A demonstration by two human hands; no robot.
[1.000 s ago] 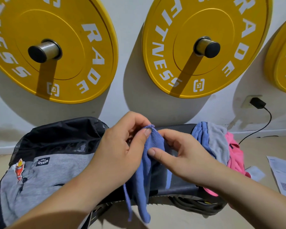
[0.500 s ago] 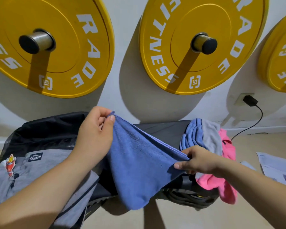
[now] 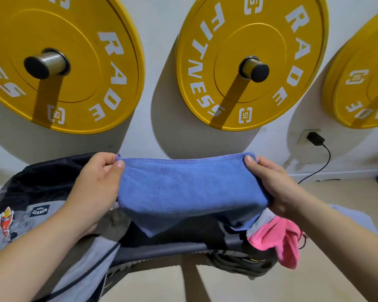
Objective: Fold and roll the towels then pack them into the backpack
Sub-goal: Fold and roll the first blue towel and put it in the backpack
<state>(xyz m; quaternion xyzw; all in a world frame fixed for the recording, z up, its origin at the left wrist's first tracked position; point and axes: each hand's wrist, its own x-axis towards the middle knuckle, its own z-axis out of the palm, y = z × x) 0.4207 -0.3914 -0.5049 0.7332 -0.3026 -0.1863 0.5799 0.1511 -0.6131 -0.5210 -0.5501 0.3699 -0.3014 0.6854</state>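
Plainly, the risk lies in the fold to come: the blue towel [image 3: 188, 188] is held in the air with nothing under it. If the top corners are brought together unevenly, the hanging lower edge could skew and a crooked roll would result. A loosened pinch at either corner would let that side drop onto the dark bench [image 3: 162, 249] below. The spare towels could also be snagged, since a grey towel [image 3: 263, 216] and a pink towel [image 3: 277, 238] lie at about five o'clock from the blue one, just under its lower right corner. The left hand [image 3: 96, 188] is closed at the towel's ten o'clock corner, the hem pinched between thumb and curled fingers. The right hand [image 3: 271, 184] is closed likewise at the two o'clock corner, with its thumb laid on the near face. The cloth is drawn level between them. It seems to be doubled already, though the layers cannot be told apart for certain. The backpack [image 3: 42, 182] lies at eight o'clock, partly behind the left hand, and its opening is not clearly seen.
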